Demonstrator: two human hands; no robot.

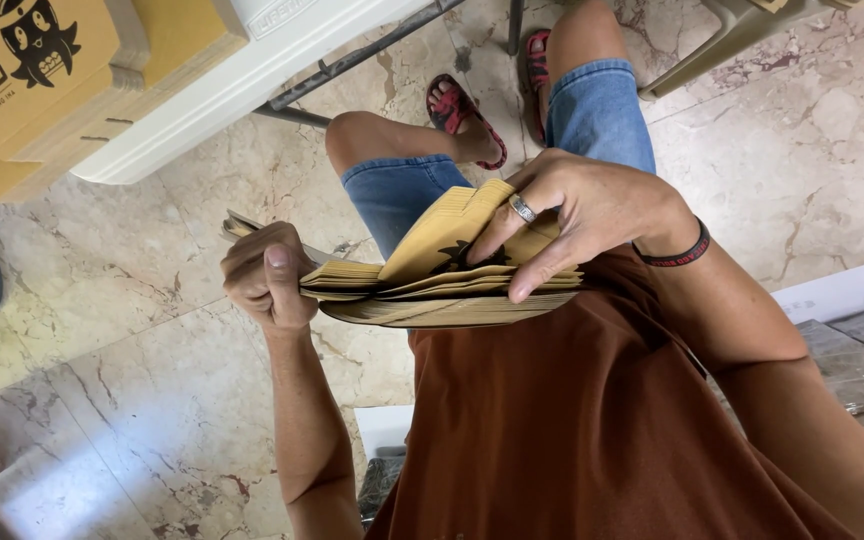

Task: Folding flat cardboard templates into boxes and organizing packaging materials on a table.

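Head camera is looking down at the left hand (270,275), which is clamping one end of a thick stack of flat brown paper sheets (442,290) in a closed fist, while the right hand (577,215), wearing a ring and a dark wristband, is resting on the other end with fingers spread, lifting the top sheet up and away from the rest. The stack is being held in the air just above the denim-clad knees, against a brown shirt. Judging by this, only the top sheet is being peeled so far, and most of the stack is waiting below. Beyond, cardboard boxes (42,70) are sitting on a white table (252,80) over a marble floor (132,300)
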